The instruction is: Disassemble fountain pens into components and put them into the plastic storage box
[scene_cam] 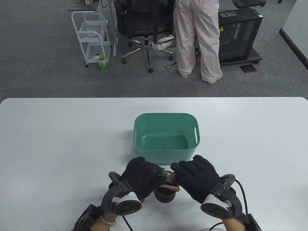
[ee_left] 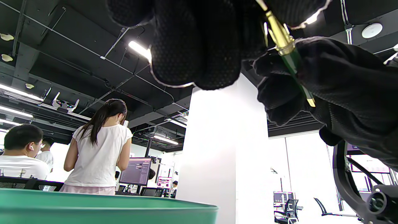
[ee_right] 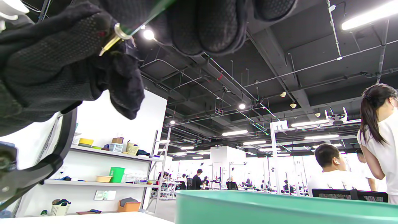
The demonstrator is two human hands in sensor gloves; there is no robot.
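Here, a green fountain pen (scene_cam: 169,175) bridging both hands, long axis lying left to right, just above the dark pen cup (scene_cam: 164,193) on the tabletop (scene_cam: 60,144). Left hand (scene_cam: 140,176) with fingers (ee_left: 199,46) curled round the gold-banded end; right hand (scene_cam: 195,175) with fingers (ee_right: 214,25) pinching the green barrel end. Each hand equally near, one at each end of the pen. Teal storage box (scene_cam: 166,133) directly beyond the hands, close, interior apparently bare. Likely next: twisting or pulling apart along that axis, hands drawing outward, then forward over the near rim. A pink pen (scene_cam: 169,187) resting across the cup's mouth below.
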